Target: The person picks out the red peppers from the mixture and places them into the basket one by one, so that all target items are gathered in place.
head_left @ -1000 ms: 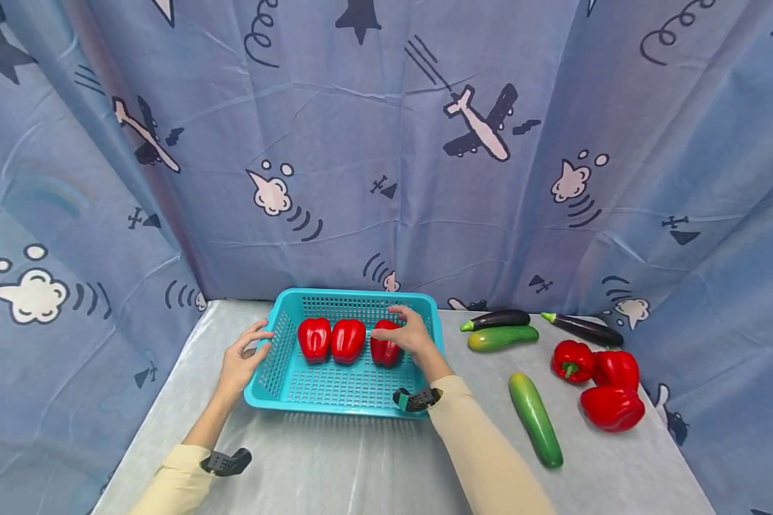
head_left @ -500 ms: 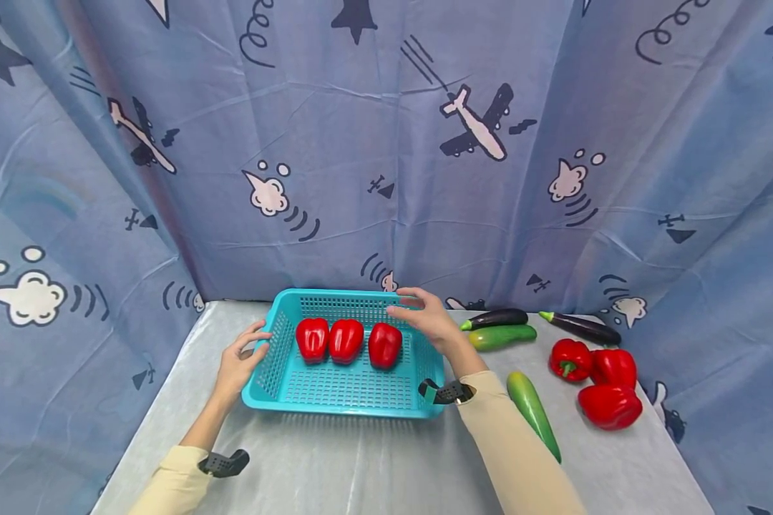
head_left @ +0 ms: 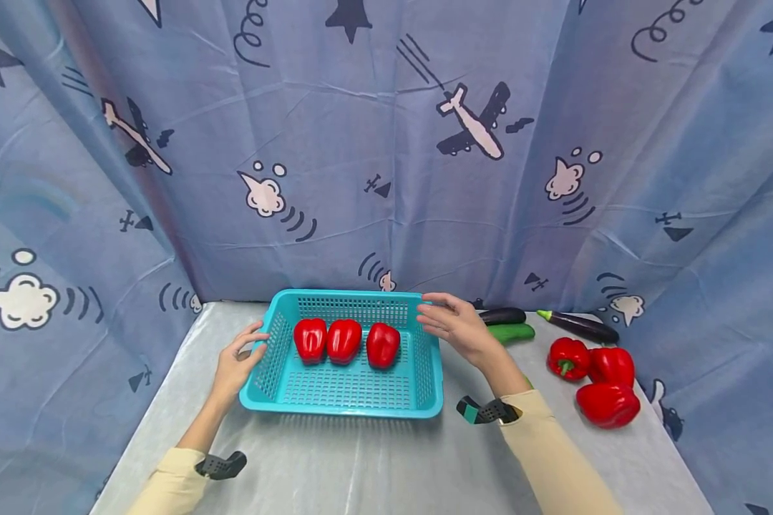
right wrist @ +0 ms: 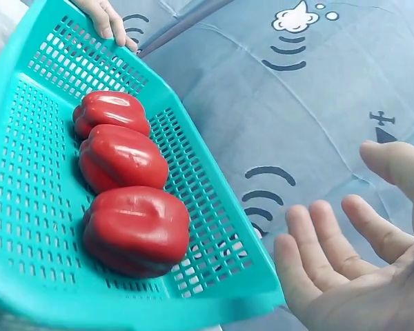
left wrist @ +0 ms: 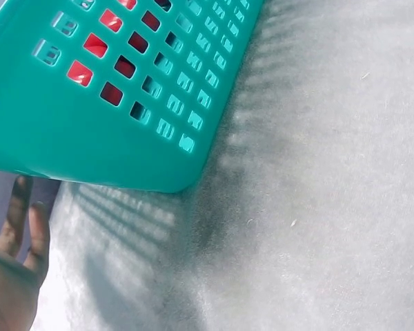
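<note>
Three red bell peppers, the left one (head_left: 310, 340), the middle one (head_left: 344, 341) and the right one (head_left: 383, 345), stand in a row inside a turquoise plastic basket (head_left: 341, 410). My left hand (head_left: 235, 365) rests with its fingertips at the basket's left rim, thumb and fingers apart. Over that rim its fingers also show at the top of the right wrist view. Just off the right rim is my right hand (head_left: 460, 329), holding nothing. In the right wrist view its fingers (right wrist: 328, 238) are spread and loosely bent beside the basket.
At the right lie several more red bell peppers (head_left: 608, 405). Behind my right hand are an eggplant (head_left: 505, 316) and a cucumber (head_left: 514, 332), partly covered; another eggplant (head_left: 580, 327) lies farther right. My right forearm hides most of a second cucumber. A patterned curtain (head_left: 335, 214) hangs behind the table.
My right hand has drawn away from the right pepper, up and to the right out of the basket, leaving that pepper inside. The left hand has stayed at the left rim.
</note>
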{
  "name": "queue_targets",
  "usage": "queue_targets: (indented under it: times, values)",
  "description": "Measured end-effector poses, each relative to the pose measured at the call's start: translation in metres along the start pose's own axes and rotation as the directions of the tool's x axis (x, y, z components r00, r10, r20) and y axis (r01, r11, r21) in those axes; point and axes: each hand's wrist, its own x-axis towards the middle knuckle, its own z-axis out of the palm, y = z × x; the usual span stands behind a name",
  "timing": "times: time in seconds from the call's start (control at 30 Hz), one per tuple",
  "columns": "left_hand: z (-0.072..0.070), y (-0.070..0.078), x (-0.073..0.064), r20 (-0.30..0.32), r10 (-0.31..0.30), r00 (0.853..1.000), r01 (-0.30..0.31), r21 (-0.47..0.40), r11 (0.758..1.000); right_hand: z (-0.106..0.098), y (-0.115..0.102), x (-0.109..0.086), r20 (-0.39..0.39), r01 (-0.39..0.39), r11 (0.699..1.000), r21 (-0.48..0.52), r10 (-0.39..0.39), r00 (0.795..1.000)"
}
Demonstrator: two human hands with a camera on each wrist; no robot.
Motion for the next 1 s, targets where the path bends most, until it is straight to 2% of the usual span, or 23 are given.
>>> queue_targets:
  times: [0.2,0.3,0.43,0.7,0.77,1.0]
  values:
    - [-0.002,-0.021,0.002,0.000,-0.034,0.999,0.034,-0.011,0.999,-0.023,0.003,-0.024,-0.034,0.005,0.995,0.097,-0.001,0.999]
    - [-0.002,-0.025,0.002,-0.004,-0.043,0.999,0.043,-0.006,0.999,-0.038,0.004,-0.038,-0.058,0.002,0.985,0.170,0.008,0.998]
    - [-0.002,-0.024,0.001,-0.005,-0.059,0.998,0.059,0.000,0.998,-0.059,0.005,-0.055,-0.087,-0.010,0.962,0.274,0.035,0.996]
    - [-0.003,-0.023,0.000,-0.008,-0.060,0.998,0.060,0.008,0.998,-0.091,0.015,-0.091,-0.082,-0.032,0.902,0.430,0.075,0.994]
    - [-0.002,-0.022,0.000,-0.008,-0.062,0.998,0.062,0.004,0.998,-0.098,0.019,-0.099,-0.087,-0.041,0.897,0.440,0.088,0.992]
    - [-0.003,-0.021,0.000,0.001,-0.058,0.998,0.058,0.005,0.998,-0.121,0.030,-0.122,-0.122,-0.067,0.918,0.392,0.124,0.985]
